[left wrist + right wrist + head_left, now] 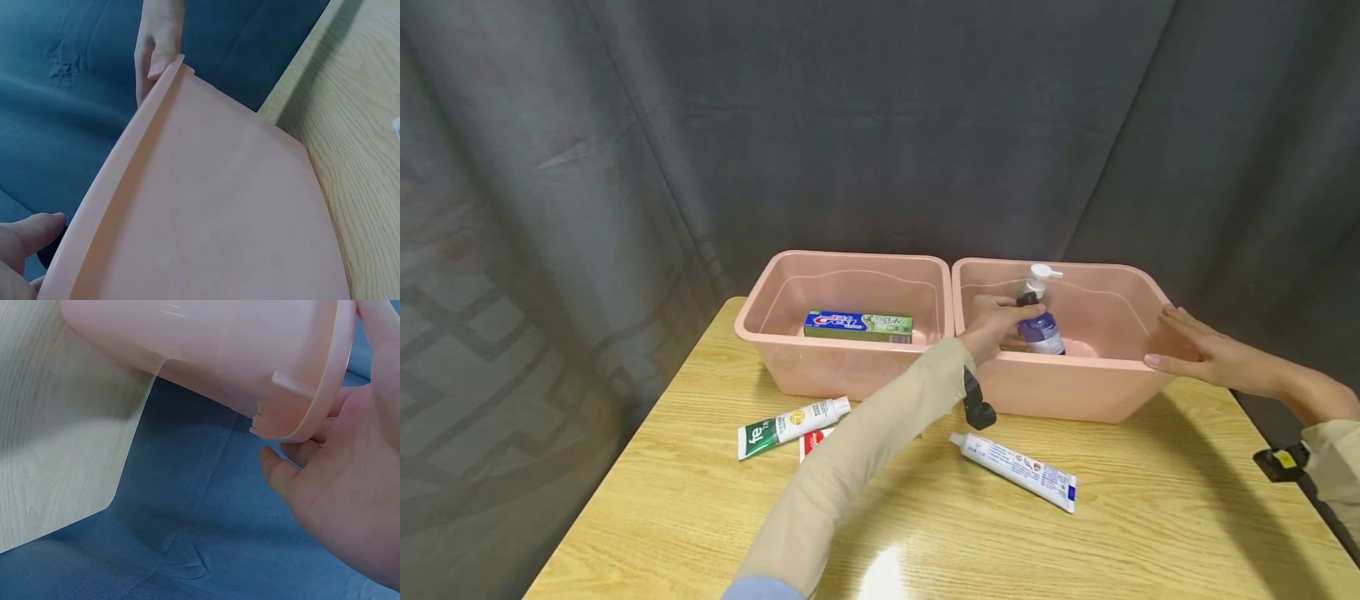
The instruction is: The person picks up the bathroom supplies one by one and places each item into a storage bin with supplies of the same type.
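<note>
In the head view, my left hand reaches over the front rim of the right pink bin and grips a purple pump bottle with a white pump top. The bottle tilts slightly inside the bin; its lower end is hidden behind the front wall. My right hand holds that bin's front right corner, thumb on the front rim and fingers along the side. In the right wrist view, fingertips curl close under the rim. Only the thumb side of my left hand shows in the left wrist view.
The left pink bin holds a blue and green toothpaste box. In front lie a green and white tube, a red packet or tube partly behind my left sleeve, and a white toothpaste tube. A dark curtain hangs behind.
</note>
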`<state>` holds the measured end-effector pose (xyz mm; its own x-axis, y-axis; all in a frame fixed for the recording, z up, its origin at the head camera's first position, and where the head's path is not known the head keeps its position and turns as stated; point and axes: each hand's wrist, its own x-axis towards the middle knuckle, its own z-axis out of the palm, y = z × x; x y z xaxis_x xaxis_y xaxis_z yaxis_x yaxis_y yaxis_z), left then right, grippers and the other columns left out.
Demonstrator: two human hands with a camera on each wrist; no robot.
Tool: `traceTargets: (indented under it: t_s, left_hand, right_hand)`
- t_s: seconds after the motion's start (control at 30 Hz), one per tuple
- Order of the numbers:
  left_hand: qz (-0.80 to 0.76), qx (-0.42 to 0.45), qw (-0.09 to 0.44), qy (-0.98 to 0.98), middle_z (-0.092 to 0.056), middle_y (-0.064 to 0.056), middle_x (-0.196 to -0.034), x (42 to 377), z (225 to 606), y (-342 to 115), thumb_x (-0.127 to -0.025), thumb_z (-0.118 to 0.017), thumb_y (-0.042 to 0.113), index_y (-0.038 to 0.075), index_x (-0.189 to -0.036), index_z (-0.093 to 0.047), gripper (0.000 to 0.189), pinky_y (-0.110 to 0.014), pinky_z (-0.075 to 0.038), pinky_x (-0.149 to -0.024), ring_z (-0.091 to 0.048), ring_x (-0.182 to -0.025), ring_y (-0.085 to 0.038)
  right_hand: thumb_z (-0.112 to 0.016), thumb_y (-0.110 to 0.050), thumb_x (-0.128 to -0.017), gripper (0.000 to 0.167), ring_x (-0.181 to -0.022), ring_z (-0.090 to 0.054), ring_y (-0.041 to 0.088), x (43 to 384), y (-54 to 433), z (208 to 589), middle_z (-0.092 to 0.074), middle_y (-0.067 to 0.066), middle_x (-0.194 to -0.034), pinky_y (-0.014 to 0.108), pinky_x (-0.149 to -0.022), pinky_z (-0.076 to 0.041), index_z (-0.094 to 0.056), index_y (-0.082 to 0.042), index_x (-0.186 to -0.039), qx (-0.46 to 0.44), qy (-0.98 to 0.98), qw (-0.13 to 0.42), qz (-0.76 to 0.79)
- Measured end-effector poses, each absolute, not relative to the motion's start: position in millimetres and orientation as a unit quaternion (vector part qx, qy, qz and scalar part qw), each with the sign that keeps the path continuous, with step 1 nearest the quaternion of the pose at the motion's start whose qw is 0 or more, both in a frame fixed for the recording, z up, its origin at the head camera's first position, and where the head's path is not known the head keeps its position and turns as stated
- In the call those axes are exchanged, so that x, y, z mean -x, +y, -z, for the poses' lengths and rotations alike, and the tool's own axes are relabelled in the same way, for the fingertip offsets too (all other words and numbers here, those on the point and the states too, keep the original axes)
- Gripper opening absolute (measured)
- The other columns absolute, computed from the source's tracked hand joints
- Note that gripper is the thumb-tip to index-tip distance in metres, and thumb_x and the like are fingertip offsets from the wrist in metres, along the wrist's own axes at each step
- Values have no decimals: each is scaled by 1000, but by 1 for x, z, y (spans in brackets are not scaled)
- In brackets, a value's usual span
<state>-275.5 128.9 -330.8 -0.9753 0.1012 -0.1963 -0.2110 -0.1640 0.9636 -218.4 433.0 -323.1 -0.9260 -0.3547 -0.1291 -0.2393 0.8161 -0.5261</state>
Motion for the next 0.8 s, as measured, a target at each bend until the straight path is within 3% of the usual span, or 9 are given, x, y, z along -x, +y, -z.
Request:
traceTargets:
  t_s: [0.5, 0.67, 0.8]
  left_hand:
    - [-735, 61, 103, 668, -71, -14, -80, 277, 331, 131, -82, -81, 8, -4, -95, -70, 20, -42, -59, -65, -72, -81, -33]
    - [-736, 66, 102, 666, -71, -19, -78, 277, 329, 132, -87, -75, 4, -5, -96, -72, 13, -44, -58, -72, -72, -83, -39]
    - [-745, 63, 96, 658, -70, -20, -78, 276, 329, 133, -90, -69, -1, -6, -95, -73, 8, -46, -58, -76, -70, -72, -34]
  right_hand:
    - [-57, -35, -97, 95, -139, 30, 46, 218, 431, 321, 29, 15, -158, 84, -92, 4, 13, -14, -157, 155, 948, 112, 256]
    - [-57, -34, -98, 94, -139, 30, 46, 218, 432, 321, 29, 15, -158, 84, -93, 6, 13, -12, -157, 157, 947, 113, 255]
    - [-58, -33, -98, 94, -139, 30, 46, 217, 433, 321, 29, 15, -158, 84, -93, 6, 12, -13, -157, 160, 947, 111, 255]
